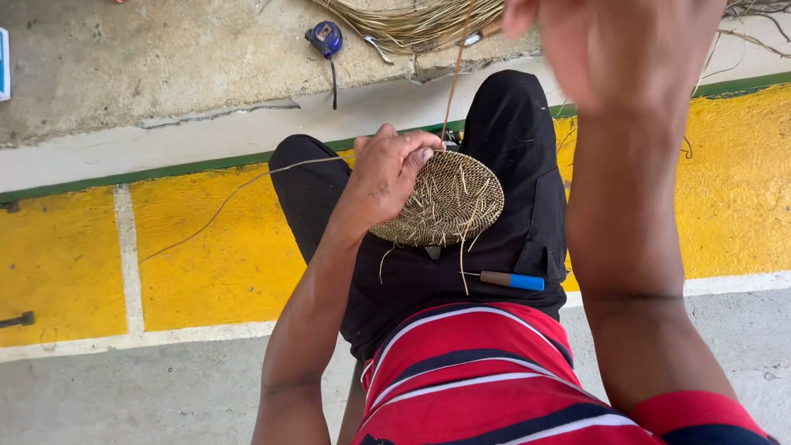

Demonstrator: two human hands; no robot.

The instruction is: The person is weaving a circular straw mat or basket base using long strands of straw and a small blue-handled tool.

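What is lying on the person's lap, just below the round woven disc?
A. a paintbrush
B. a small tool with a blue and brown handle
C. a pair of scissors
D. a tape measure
B: a small tool with a blue and brown handle lies on the black trousers below the woven disc, which the left hand holds; the tape measure sits away on the concrete.

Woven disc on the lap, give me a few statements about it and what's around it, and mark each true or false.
1. The left hand grips the woven disc. True.
2. The right hand rests on the disc. False: it is raised high, apart from it.
3. A blue-handled tool lies on the lap. True.
4. The tape measure sits on the yellow floor. False: it lies on bare concrete.
5. Loose strands lie beyond the knees. True.
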